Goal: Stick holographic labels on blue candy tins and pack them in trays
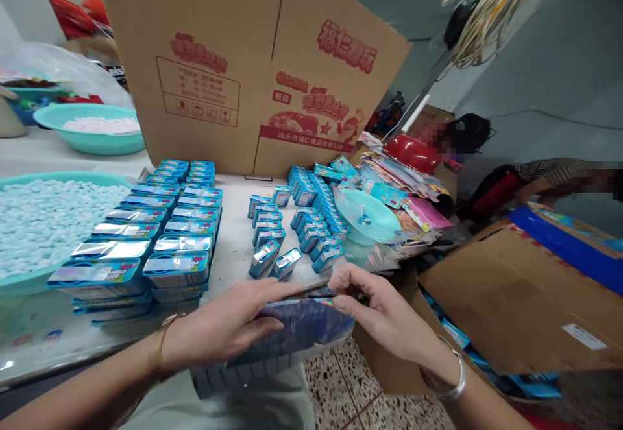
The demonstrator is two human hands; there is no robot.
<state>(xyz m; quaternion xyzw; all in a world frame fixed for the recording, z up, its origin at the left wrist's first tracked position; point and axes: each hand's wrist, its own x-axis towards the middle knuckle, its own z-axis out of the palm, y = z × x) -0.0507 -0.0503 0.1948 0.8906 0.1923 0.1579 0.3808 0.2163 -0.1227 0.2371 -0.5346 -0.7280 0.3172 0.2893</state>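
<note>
Both my hands hold a clear plastic bag (302, 329) packed with a row of small blue boxes, just off the table's near edge. My left hand (228, 326) lies flat along the top and side of the pack, fingers pressed on it. At the bag's upper right edge my right hand (377, 310) pinches the plastic between thumb and fingers. On the table just beyond stand several loose small blue boxes (272, 258) and stacked rows of flat blue tins (160, 235).
A teal basin of pale candies (34, 222) sits at the left, another teal bowl (92, 131) behind it. A tall printed carton (253, 67) stands at the back. A round teal lid (367, 216) rests on paper packets. An open brown carton (511, 300) is at the right; another person sits beyond it.
</note>
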